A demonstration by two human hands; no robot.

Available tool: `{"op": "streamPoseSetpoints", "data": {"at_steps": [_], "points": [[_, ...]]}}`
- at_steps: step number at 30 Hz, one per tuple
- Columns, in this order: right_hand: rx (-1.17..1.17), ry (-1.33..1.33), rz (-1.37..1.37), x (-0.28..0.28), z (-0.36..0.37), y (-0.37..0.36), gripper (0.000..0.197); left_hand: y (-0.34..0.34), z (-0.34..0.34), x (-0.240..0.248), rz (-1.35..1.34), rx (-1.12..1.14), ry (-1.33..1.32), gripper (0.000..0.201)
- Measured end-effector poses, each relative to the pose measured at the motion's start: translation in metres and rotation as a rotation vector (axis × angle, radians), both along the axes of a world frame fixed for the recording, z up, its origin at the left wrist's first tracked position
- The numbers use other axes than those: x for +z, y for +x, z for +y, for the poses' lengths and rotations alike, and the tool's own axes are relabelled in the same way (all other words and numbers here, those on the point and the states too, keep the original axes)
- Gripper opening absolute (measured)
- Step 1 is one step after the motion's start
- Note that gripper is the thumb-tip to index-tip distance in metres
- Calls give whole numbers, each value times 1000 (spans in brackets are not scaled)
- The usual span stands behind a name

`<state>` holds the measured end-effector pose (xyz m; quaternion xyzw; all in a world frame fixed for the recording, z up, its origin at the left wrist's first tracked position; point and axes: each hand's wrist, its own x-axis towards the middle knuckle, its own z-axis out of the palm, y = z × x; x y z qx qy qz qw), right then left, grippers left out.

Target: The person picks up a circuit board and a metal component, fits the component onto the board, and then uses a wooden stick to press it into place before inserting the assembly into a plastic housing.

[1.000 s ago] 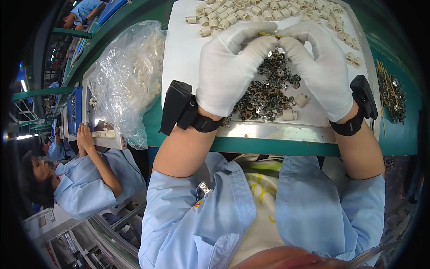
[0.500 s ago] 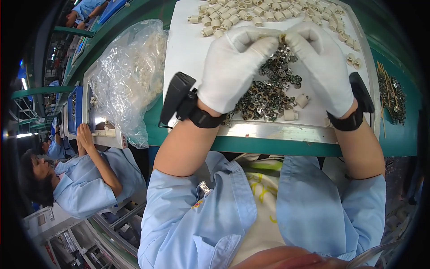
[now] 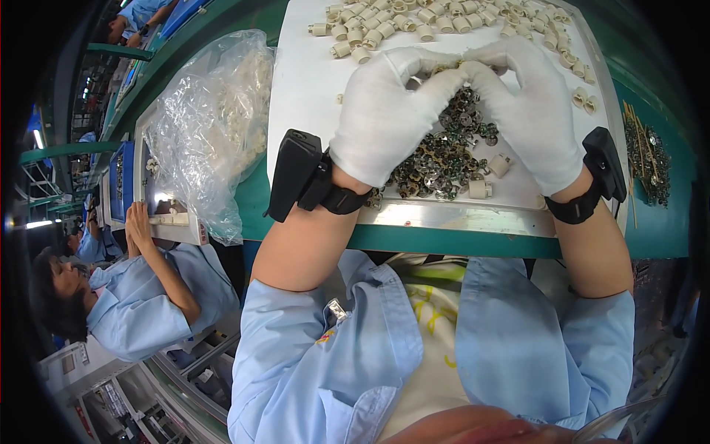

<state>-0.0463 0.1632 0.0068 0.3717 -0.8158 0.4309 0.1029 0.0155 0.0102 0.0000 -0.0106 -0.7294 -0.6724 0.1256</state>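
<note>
My left hand point(image 3: 388, 111) and my right hand point(image 3: 529, 111), both in white gloves, meet fingertip to fingertip above the far part of a white work board point(image 3: 299, 92). Their fingers are pinched together, and whatever sits between them is mostly hidden by the gloves. Beneath them spreads a heap of small shiny metal parts point(image 3: 444, 166). Two cream cylindrical caps lie at the heap's right edge: one cap point(image 3: 500, 165) tilted, another cap point(image 3: 480, 189) nearer to me. Beyond my hands, many similar cream caps point(image 3: 444, 24) are scattered along the board's far side.
A clear plastic bag point(image 3: 211, 126) of pale parts stands left of the board. Right of it, thin sticks point(image 3: 642, 148) lie beside more metal parts point(image 3: 657, 170) on the green table point(image 3: 473, 243). A co-worker in a blue shirt point(image 3: 159, 296) sits at the left.
My fingertips have drawn closer together, and the small piece that showed between them is now mostly covered. Both wrists have turned slightly.
</note>
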Motion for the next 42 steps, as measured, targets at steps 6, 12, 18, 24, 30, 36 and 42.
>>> {"op": "streamPoseSetpoints", "data": {"at_steps": [6, 12, 18, 24, 30, 36, 42], "points": [[114, -33, -223, -2, 5, -9, 17, -1, 0, -6, 21, 24, 21, 20], [260, -166, -372, -2, 2, -7, 18, -8, -9, -7, 24, 63, -32, 21], [188, -69, -306, 2, 3, -6, 21, -3, -11, 1, 22, 88, 66, 23], [131, -64, -378, 4, 2, -6, 24, -2, -13, 2, 14, 83, 31, 26], [98, 63, -222, 3, 7, -16, 24, 1, -12, 7, -59, 65, 100, 28], [3, 120, -329, 6, 6, -13, 24, 1, -13, 6, -50, 31, 67, 28], [48, -35, -310, -3, 1, -12, 19, 1, -13, 7, -59, 31, 44, 28]]}}
